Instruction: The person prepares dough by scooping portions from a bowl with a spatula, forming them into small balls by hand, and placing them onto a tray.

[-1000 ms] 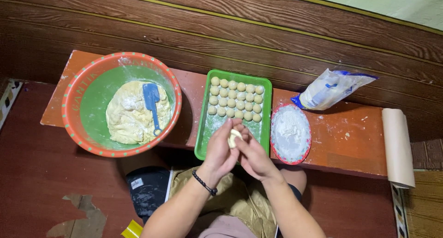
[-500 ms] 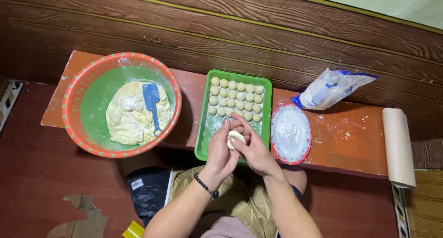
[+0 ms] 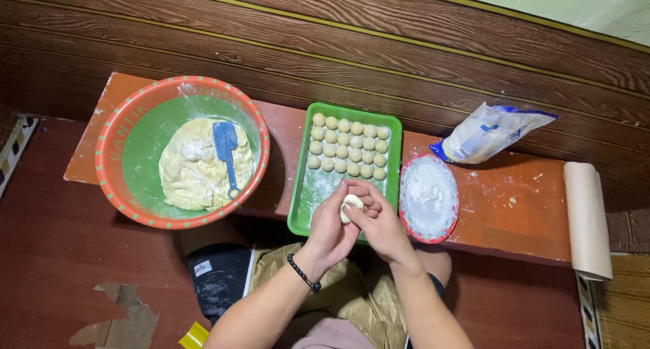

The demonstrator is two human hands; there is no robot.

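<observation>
Rolling continues: left hand [image 3: 330, 228] and right hand [image 3: 380, 226], cupped together, now enclose the dough ball [image 3: 351, 203] more closely than a second ago, over the green tray's [image 3: 298, 217] near end. Rows of finished balls [image 3: 349, 146] far; flour plate [image 3: 428, 197] right; dough bowl [image 3: 181, 151] left.

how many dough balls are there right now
21. Twenty dough balls lie in four rows of five at the far end of the green tray; one more is held between the left hand and right hand. The hands may hide others.
</observation>
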